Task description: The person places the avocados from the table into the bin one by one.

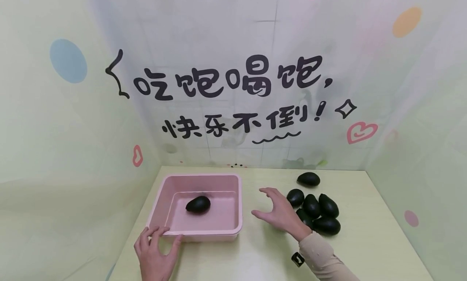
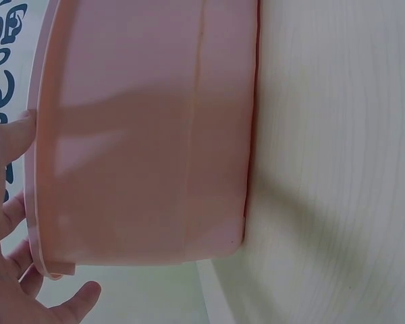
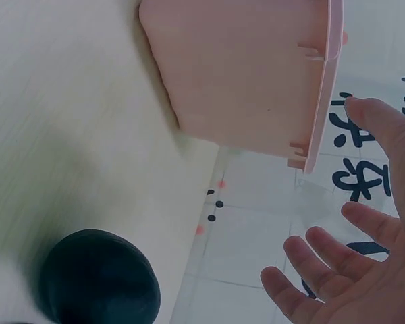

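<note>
A pink plastic bin (image 1: 239, 208) stands on the table's left side, with one dark avocado (image 1: 198, 204) lying on its floor. At the bin's near left corner my left hand (image 1: 155, 252) rests on the rim, fingers spread and thumb touching the edge. In the left wrist view the bin's outer wall (image 2: 142, 148) fills much of the picture. Between the bin and a group of dark avocados (image 1: 311, 206), my right hand (image 1: 281, 212) hovers with thumb and fingers apart, holding nothing. An avocado (image 3: 101, 280) sits below that hand in the right wrist view.
A single avocado (image 1: 308, 179) lies behind the group, near the table's back edge. The pale table (image 1: 255, 256) is enclosed by printed fabric walls (image 1: 226, 37) at the back and both sides. A dark band with a small charm shows at the right sleeve (image 1: 317, 250).
</note>
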`<move>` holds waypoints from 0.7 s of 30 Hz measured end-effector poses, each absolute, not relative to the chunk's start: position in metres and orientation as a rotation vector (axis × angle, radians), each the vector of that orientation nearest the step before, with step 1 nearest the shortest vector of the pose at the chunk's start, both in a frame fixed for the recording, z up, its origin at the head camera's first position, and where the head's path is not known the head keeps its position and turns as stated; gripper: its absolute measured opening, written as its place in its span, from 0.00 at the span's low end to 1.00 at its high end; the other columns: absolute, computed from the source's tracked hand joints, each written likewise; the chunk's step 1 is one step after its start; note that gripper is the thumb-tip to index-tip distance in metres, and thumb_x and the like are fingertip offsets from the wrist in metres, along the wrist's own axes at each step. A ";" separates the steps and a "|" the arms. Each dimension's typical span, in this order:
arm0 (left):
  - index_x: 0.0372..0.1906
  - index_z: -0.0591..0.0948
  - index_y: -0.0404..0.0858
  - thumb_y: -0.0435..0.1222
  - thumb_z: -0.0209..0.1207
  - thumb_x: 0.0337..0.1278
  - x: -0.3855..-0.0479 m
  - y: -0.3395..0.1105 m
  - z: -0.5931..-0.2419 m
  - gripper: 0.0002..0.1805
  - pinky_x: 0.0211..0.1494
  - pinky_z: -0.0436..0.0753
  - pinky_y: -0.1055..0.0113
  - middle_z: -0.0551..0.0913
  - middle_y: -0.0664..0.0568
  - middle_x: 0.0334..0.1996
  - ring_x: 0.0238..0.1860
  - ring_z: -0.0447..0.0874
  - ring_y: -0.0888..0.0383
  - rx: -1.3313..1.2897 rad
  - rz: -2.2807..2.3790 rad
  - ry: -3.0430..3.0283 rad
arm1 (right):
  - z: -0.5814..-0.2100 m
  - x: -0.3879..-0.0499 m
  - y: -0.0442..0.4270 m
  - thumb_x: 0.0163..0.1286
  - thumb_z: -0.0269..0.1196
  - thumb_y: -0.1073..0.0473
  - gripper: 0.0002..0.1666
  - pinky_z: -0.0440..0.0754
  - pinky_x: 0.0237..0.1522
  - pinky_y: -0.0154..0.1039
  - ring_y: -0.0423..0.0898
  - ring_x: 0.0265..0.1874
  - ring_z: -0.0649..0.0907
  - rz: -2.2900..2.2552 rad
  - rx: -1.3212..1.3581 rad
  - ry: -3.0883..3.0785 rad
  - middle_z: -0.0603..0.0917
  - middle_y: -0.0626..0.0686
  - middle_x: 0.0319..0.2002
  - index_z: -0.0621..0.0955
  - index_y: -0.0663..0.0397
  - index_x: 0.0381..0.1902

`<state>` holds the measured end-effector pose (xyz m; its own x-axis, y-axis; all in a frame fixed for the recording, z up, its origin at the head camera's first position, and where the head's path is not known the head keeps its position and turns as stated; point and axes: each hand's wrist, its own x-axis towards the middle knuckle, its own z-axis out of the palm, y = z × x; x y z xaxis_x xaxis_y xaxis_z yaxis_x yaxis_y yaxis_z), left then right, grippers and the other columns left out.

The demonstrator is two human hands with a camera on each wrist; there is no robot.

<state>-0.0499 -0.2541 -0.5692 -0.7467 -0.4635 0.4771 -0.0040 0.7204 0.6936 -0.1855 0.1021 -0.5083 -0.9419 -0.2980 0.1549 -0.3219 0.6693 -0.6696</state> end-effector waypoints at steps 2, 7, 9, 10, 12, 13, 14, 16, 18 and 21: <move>0.47 0.84 0.36 0.37 0.81 0.43 -0.050 -0.254 -0.569 0.24 0.67 0.67 0.25 0.75 0.37 0.59 0.73 0.60 0.29 0.352 -0.911 -2.268 | -0.510 -0.186 0.103 0.62 0.78 0.41 0.44 0.83 0.66 0.57 0.56 0.64 0.83 1.149 0.526 -2.842 0.81 0.56 0.69 0.78 0.52 0.71; 0.47 0.84 0.36 0.37 0.81 0.43 -0.049 -0.254 -0.569 0.25 0.67 0.67 0.24 0.75 0.37 0.59 0.73 0.60 0.29 0.356 -0.914 -2.273 | -0.515 -0.187 0.104 0.62 0.77 0.40 0.45 0.83 0.66 0.58 0.57 0.64 0.82 1.152 0.508 -2.855 0.81 0.56 0.69 0.78 0.53 0.71; 0.47 0.84 0.36 0.37 0.81 0.43 -0.049 -0.254 -0.569 0.25 0.67 0.67 0.24 0.75 0.37 0.59 0.73 0.60 0.30 0.356 -0.916 -2.274 | -0.517 -0.187 0.104 0.62 0.77 0.40 0.45 0.83 0.66 0.58 0.56 0.64 0.83 1.155 0.502 -2.855 0.81 0.56 0.69 0.78 0.52 0.71; 0.47 0.84 0.36 0.37 0.81 0.43 -0.049 -0.254 -0.569 0.25 0.67 0.67 0.24 0.75 0.37 0.59 0.73 0.60 0.30 0.356 -0.917 -2.274 | -0.518 -0.187 0.105 0.62 0.78 0.40 0.45 0.83 0.66 0.58 0.56 0.63 0.83 1.164 0.499 -2.853 0.81 0.56 0.69 0.78 0.52 0.71; 0.47 0.84 0.36 0.38 0.81 0.43 -0.049 -0.254 -0.570 0.25 0.67 0.67 0.25 0.75 0.37 0.59 0.73 0.60 0.29 0.355 -0.913 -2.275 | -0.520 -0.187 0.105 0.61 0.78 0.40 0.45 0.83 0.65 0.58 0.56 0.63 0.83 1.169 0.498 -2.848 0.81 0.56 0.69 0.78 0.53 0.71; 0.47 0.84 0.36 0.38 0.81 0.43 -0.049 -0.254 -0.570 0.25 0.66 0.67 0.25 0.75 0.37 0.59 0.73 0.60 0.29 0.354 -0.912 -2.275 | -0.521 -0.188 0.104 0.61 0.78 0.41 0.44 0.83 0.65 0.57 0.56 0.63 0.83 1.174 0.494 -2.849 0.81 0.56 0.68 0.78 0.52 0.71; 0.47 0.84 0.36 0.38 0.81 0.43 -0.049 -0.254 -0.570 0.25 0.66 0.67 0.26 0.75 0.37 0.59 0.73 0.60 0.29 0.354 -0.910 -2.274 | -0.522 -0.188 0.104 0.61 0.78 0.41 0.44 0.83 0.65 0.57 0.56 0.62 0.83 1.171 0.492 -2.850 0.82 0.56 0.68 0.78 0.52 0.71; 0.47 0.84 0.37 0.38 0.81 0.43 -0.050 -0.254 -0.570 0.25 0.66 0.67 0.27 0.75 0.36 0.59 0.73 0.60 0.29 0.352 -0.904 -2.274 | -0.525 -0.188 0.104 0.62 0.78 0.41 0.44 0.84 0.65 0.56 0.55 0.62 0.83 1.167 0.486 -2.853 0.82 0.55 0.68 0.78 0.52 0.71; 0.47 0.84 0.37 0.38 0.81 0.43 -0.050 -0.254 -0.571 0.25 0.66 0.67 0.27 0.75 0.36 0.59 0.73 0.60 0.29 0.351 -0.902 -2.273 | -0.527 -0.188 0.104 0.62 0.78 0.41 0.44 0.84 0.65 0.56 0.55 0.62 0.83 1.159 0.482 -2.851 0.82 0.55 0.68 0.79 0.52 0.70; 0.47 0.84 0.37 0.38 0.81 0.43 -0.050 -0.254 -0.570 0.24 0.66 0.67 0.27 0.75 0.36 0.58 0.72 0.60 0.29 0.349 -0.904 -2.269 | -0.528 -0.188 0.105 0.61 0.78 0.41 0.43 0.84 0.65 0.56 0.55 0.62 0.83 1.154 0.474 -2.845 0.82 0.56 0.68 0.79 0.53 0.70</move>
